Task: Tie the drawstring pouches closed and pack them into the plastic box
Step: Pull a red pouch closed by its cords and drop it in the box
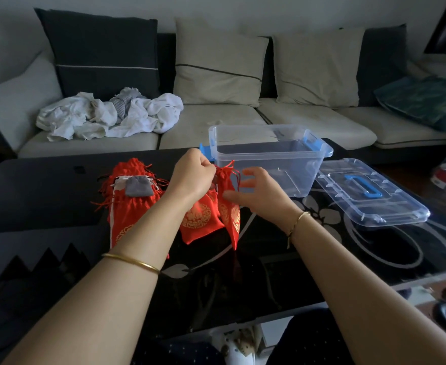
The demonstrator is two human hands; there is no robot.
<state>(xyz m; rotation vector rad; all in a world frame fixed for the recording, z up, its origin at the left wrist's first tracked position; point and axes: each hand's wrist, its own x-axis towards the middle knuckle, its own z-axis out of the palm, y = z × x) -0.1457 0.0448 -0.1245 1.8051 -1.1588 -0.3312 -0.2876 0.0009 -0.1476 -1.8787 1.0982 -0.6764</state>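
My left hand (pixel 194 175) pinches the gathered neck and red cords of a red drawstring pouch (pixel 231 217) with gold round patterns, holding it up above the black table. My right hand (pixel 256 192) is beside the pouch with fingers spread and the thumb touching its side. Another red pouch (pixel 199 219) lies under my hands. A pile of red pouches (pixel 129 204) lies to the left, with a small grey pouch (pixel 138 186) on top. The clear plastic box (pixel 269 154) with blue latches stands open just behind my hands, and I see no pouches in it.
The box's clear lid (pixel 372 193) with a blue handle lies on the table to the right. The black glass table (pixel 322 259) has a white floral print. Behind it is a sofa (pixel 216 122) with cushions and a heap of white cloths (pixel 108 114).
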